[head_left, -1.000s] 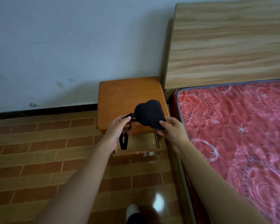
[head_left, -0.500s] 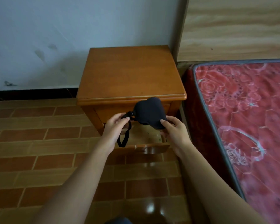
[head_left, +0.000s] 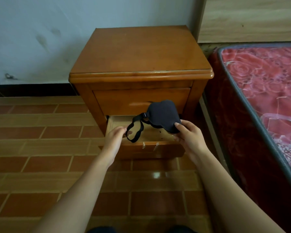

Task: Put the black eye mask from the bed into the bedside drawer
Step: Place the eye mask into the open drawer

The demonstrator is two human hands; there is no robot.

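The black eye mask (head_left: 162, 115) hangs over the open lower drawer (head_left: 165, 146) of the orange wooden bedside cabinet (head_left: 141, 51). My right hand (head_left: 189, 137) pinches the mask's lower right edge between thumb and fingers. The mask's black strap (head_left: 135, 130) droops in a loop into the drawer's left half. My left hand (head_left: 114, 138) is at the drawer's left front corner, its fingertips right beside the strap loop and not clearly gripping it. The bare wooden drawer floor shows beneath the mask.
The cabinet's upper drawer (head_left: 124, 101) is shut. The bed's red patterned mattress (head_left: 267, 81) lies close on the right, with a wooden headboard (head_left: 250, 17) behind it. A pale wall stands behind the cabinet, and brown brick-pattern floor tiles (head_left: 40, 162) spread to the left.
My view has come closer to the cabinet. The mask has dropped lower over the open drawer, and my left hand has let go of the strap end, which now hangs loose.
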